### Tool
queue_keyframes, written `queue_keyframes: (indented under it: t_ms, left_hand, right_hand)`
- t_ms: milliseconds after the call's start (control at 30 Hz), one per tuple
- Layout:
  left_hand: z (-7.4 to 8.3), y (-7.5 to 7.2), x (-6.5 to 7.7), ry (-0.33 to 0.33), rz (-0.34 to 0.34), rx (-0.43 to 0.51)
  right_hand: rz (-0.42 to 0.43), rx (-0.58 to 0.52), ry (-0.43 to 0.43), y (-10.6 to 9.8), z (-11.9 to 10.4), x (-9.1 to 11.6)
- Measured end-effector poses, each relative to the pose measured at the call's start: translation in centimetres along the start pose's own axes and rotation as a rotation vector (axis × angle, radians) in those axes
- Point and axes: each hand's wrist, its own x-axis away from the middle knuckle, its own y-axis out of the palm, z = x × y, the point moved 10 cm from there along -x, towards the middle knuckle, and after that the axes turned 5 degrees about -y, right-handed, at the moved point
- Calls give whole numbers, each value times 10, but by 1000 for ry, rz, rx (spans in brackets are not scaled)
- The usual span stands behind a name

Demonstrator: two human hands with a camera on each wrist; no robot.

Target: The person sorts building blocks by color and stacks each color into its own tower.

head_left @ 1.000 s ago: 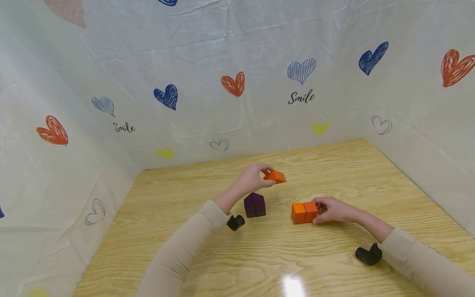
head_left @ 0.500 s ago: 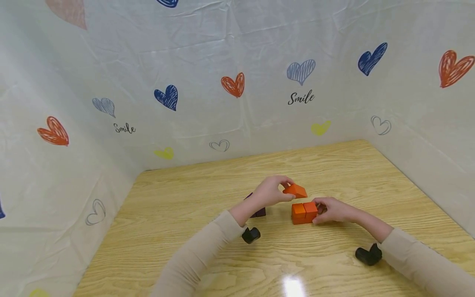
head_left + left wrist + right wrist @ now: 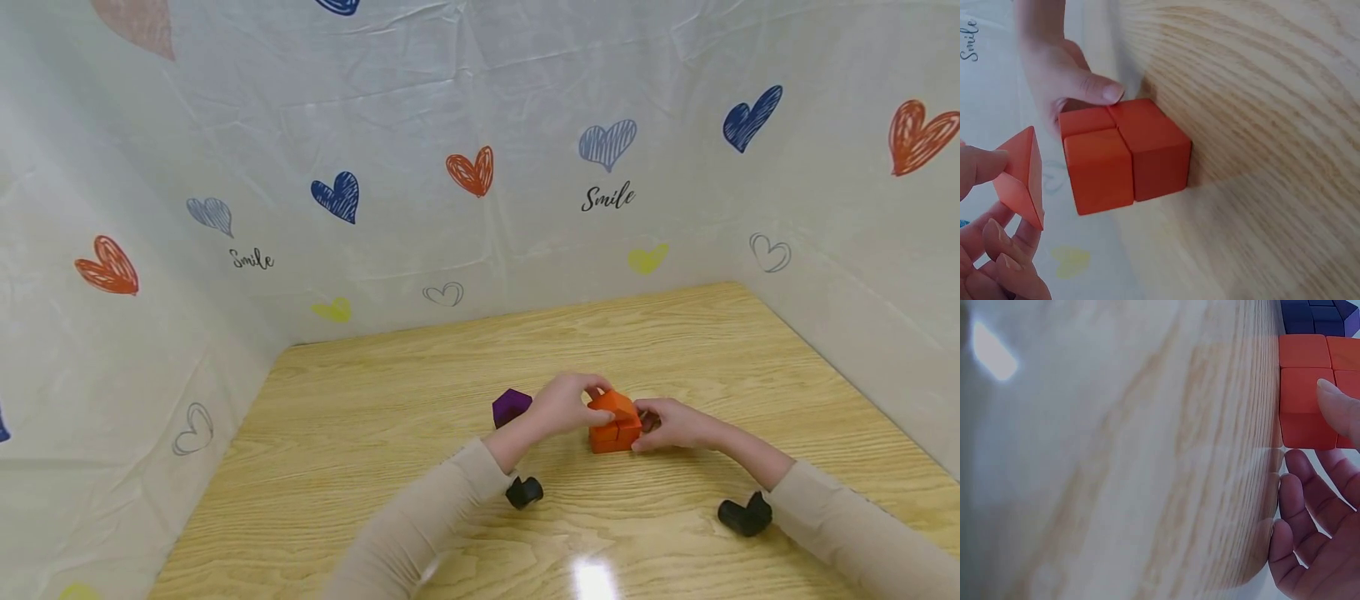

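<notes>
My left hand [image 3: 566, 405] pinches an orange triangular-prism block [image 3: 1020, 159] between thumb and fingers. In the head view, the prism overlaps the top of a small stack of orange blocks [image 3: 615, 443]; the left wrist view shows a narrow gap between them. That stack [image 3: 1154, 128] is made of cube-like pieces set close together on the wooden table. From the right side my right hand [image 3: 675, 423] holds the stack, its thumb [image 3: 1339, 411] on the near face and the fingers round the side and back, partly hidden.
A purple block stack [image 3: 511, 406] with a pointed top stands left of the orange one, partly behind my left hand. Black wrist devices [image 3: 746, 514] hang by both sleeves. A white curtain [image 3: 525, 100] printed with hearts encloses the wooden table [image 3: 337, 433].
My left hand has carried the orange prism rightward and down, from behind the purple stack to the top of the orange stack. The right hand has stayed in place.
</notes>
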Motion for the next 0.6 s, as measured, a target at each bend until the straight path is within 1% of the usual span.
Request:
queue_keyframes:
  t_ms: [267, 600]
  left_hand:
    - [0, 8, 0, -36, 11, -37]
    - [0, 14, 0, -44, 20, -78]
  right_hand:
    - [-4, -1, 8, 1, 0, 0]
    - [0, 15, 10, 0, 0, 1]
